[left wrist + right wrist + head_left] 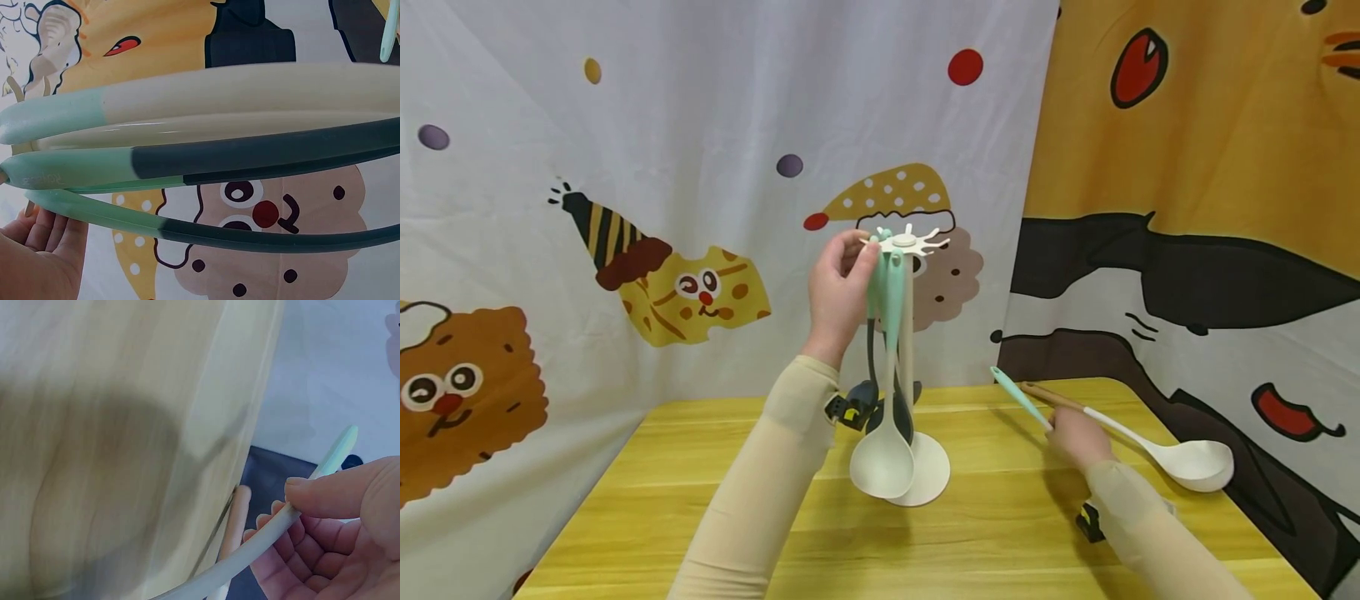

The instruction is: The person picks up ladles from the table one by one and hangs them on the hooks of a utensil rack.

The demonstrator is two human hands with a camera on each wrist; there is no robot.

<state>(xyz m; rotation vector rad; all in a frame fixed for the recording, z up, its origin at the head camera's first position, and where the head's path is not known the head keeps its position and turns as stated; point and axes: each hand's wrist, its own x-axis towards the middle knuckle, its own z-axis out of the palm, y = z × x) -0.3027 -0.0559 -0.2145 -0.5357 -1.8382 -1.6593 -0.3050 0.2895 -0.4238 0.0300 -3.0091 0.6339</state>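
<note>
Though bright with cartoon faces, just a big cloth (715, 100) at the back. In front of that, a yellow wood table (700, 492). On the table, near the middle, a white stand (928, 475) with a round foot and hooks on top. Hung there by green handles: a white ladle (882, 462) in front, with black tools (269, 152) close by. Over to the right, lying on the table, a wooden-handled ladle (1195, 462).

Just beside that, in the right hand (1081, 437), a white tool (256, 545) with a green end, pinched between thumb and bent fingers. Far end out of sight, so hard to name. Probably light and stiff, smooth enough to slip a little, and not likely to break. Best to hold partway along the handle, firmly but not hard, with the green tip left free.

At the top of the stand, left hand (838, 287) with fingers bent, seeming to pinch the edge by a hook, right next to the green handles.

Last, for holding food, only the ladle bowls: insides hard to see, so no telling about anything in them.
</note>
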